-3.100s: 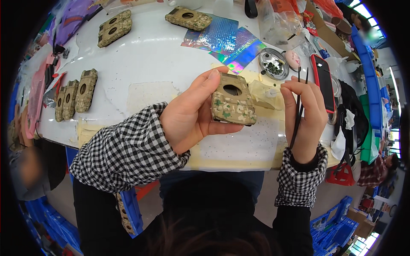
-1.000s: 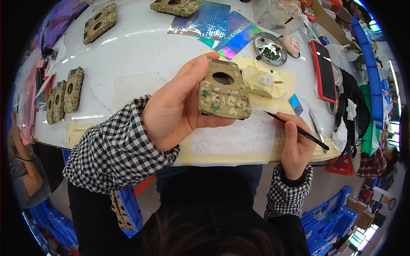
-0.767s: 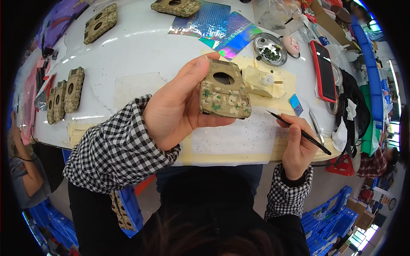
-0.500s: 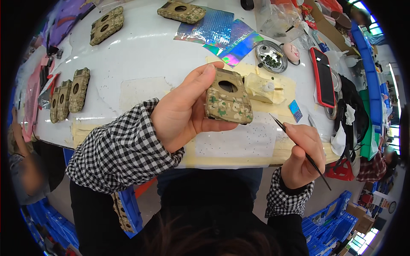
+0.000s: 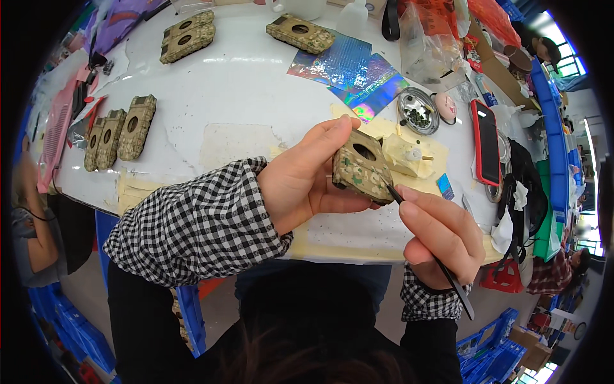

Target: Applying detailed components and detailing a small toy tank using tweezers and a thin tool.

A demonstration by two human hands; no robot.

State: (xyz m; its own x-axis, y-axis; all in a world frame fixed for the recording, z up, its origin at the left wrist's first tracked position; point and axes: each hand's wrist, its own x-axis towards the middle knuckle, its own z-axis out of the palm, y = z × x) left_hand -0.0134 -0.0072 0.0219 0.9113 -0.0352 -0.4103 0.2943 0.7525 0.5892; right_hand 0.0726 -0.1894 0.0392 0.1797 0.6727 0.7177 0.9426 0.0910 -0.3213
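My left hand [image 5: 310,169] is closed round a camouflage-painted model tank hull [image 5: 355,168] with a round hole in its top, holding it tilted above the table. A pair of dark tweezers [image 5: 456,287] is pinched in my right hand [image 5: 451,233]. Their tip meets the near right edge of the hull; whether it grips a small part there cannot be made out. Below the hull lies a white sheet [image 5: 339,240] strewn with tiny dark specks. Just beyond the hull sits a block wrapped in yellowish tape [image 5: 398,161], with a small white nozzle on it.
More camouflage hulls stand at the left [image 5: 136,128], far left [image 5: 187,37] and far middle [image 5: 300,33]. Shiny holographic sheets [image 5: 342,61] lie beyond my hands. To the right are a round metal dish [image 5: 401,109] of small dark green pieces and a red-cased phone [image 5: 487,144].
My right hand has brought the tweezers left to the hull's edge; they were apart from it before. The hull has tilted in my left hand. The whole view has shifted slightly.
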